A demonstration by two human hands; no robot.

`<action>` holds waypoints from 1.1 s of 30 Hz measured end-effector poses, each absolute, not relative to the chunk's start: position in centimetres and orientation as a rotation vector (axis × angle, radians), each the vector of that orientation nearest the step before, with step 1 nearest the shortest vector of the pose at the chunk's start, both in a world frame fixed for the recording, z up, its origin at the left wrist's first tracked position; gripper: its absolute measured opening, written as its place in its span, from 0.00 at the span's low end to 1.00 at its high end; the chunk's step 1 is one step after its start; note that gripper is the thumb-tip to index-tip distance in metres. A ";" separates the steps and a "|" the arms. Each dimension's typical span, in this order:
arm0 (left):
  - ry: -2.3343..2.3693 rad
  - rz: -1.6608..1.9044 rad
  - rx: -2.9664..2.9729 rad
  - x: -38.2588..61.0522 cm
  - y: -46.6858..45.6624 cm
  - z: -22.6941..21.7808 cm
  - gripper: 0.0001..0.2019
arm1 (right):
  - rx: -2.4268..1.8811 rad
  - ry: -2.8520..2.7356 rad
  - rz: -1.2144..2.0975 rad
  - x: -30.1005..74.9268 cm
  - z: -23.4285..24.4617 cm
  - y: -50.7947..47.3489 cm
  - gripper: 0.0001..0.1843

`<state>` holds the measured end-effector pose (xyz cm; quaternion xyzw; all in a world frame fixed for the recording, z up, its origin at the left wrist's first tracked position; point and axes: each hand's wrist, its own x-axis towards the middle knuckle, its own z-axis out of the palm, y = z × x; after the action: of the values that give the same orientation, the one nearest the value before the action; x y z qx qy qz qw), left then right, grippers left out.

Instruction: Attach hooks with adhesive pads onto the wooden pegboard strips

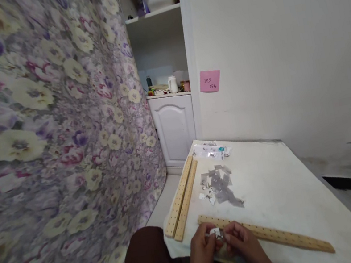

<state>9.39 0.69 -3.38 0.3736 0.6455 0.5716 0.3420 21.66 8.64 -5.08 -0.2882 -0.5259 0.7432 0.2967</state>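
Observation:
My left hand [202, 245] pinches a small white card [215, 232] in front of me, near the table's front edge. From the other side, the fingertips of my right hand [241, 240] close on the card's edge or on a small grey piece there; its kind is too small to make out. Just beyond both hands lies a wooden strip with rows of holes [282, 236], partly covered by them. Past it is a loose heap of small clear plastic bags [222, 186]. Several small white cards [212, 199] are at the heap's left side.
Two more holed wooden strips [181, 197] lie side by side along the left edge of the white-covered table [271, 173]. Clear packaging with a teal label [211, 151] rests at the far end. A floral curtain [59, 125] hangs left; a wall stands behind.

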 end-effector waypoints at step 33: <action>1.348 1.613 0.468 9.5 1.3 -5.8 0.13 | -0.763 -1.816 1.428 22.2 -4.7 8.4 0.07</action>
<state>9.47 1.26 -5.77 0.1911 0.5512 0.6595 0.4740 22.24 8.40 -4.68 -0.2942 -0.7002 0.5504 0.3468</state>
